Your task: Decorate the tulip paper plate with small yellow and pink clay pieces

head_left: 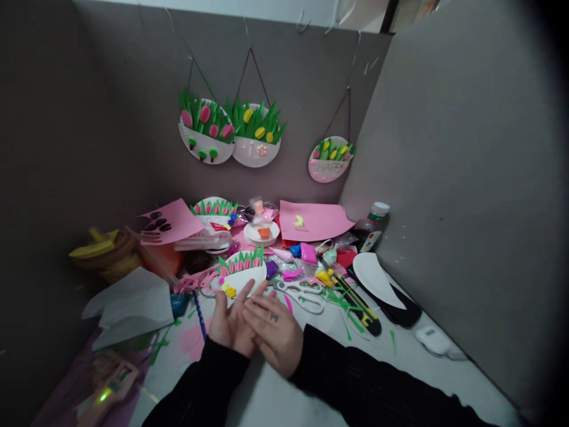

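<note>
My left hand (227,325) and my right hand (276,333) meet palm against palm above the white table, fingers stretched out flat. The right hand lies partly over the left. Whatever may be between the palms is hidden. Both arms wear black sleeves. Just beyond the fingertips stands a paper-plate craft (243,271) with green grass and pink tulips. A pair of white-handled scissors (303,295) lies to the right of the fingers, and a blue pencil (200,312) lies to the left.
Grey partition walls close in the desk; three flower-plate crafts (231,133) hang on the back one. Clay packets (306,252), pink paper (313,220), a glue bottle (372,226), a yellow-black utility knife (363,309), white sheets (133,305) and a glue gun (109,384) crowd the table.
</note>
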A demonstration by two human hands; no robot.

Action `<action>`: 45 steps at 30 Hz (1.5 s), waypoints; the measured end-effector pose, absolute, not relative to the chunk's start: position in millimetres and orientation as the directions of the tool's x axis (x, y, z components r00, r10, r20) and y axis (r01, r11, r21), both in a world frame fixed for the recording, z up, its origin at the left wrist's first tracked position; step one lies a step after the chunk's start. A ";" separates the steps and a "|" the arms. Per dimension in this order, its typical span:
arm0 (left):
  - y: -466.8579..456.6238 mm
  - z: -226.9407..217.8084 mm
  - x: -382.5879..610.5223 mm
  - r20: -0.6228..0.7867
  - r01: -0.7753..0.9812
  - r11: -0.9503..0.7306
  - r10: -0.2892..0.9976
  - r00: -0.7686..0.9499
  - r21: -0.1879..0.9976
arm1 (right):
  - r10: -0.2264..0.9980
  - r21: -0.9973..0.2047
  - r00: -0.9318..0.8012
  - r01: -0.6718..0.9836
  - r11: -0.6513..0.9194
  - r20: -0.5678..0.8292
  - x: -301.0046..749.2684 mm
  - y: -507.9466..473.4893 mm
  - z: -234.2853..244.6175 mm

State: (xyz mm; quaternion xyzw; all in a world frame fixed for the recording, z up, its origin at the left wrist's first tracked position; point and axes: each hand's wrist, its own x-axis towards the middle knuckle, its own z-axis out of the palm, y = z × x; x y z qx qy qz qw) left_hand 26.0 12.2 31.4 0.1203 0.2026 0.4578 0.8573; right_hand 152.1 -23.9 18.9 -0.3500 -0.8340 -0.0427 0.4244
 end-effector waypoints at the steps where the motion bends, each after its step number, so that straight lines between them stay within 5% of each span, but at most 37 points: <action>1: 13.6 32.7 23.7 -0.198 -0.769 0.508 0.861 0.469 0.388 | 0.520 -0.185 -0.460 0.595 0.782 0.720 149.8 -26.7 19.6; 5: 12.6 33.2 22.5 -0.092 -0.811 0.454 0.886 0.454 0.370 | 0.458 -0.082 -0.615 0.539 0.838 0.642 151.6 -29.3 20.3; 10: 10.6 41.8 24.0 -0.090 -0.821 0.452 0.888 0.451 0.347 | 0.621 -0.162 -0.489 0.691 0.704 0.613 163.6 -23.8 16.3; 15: 7.2 39.9 25.1 -0.122 -0.824 0.413 0.909 0.398 0.389 | 0.492 -0.113 -0.551 0.582 0.805 0.674 159.6 -27.5 11.6; 19: 2.0 29.0 31.5 -0.166 -0.743 0.571 0.818 0.551 0.348 | 0.580 -0.143 -0.521 0.655 0.742 0.627 158.6 -24.7 6.5; 33: 5.6 23.5 22.7 -0.072 -0.831 0.437 0.895 0.441 0.345 | 0.561 -0.014 -0.614 0.668 0.744 0.556 149.5 -24.0 -9.5; 39: 2.5 35.2 27.5 -0.251 -0.771 0.569 0.821 0.513 0.286 | 0.612 -0.051 -0.551 0.718 0.694 0.567 152.1 -21.8 -1.0; 45: 8.0 38.0 26.2 -0.273 -0.814 0.466 0.880 0.388 0.346 | 0.558 -0.031 -0.599 0.665 0.746 0.574 154.3 -25.0 3.9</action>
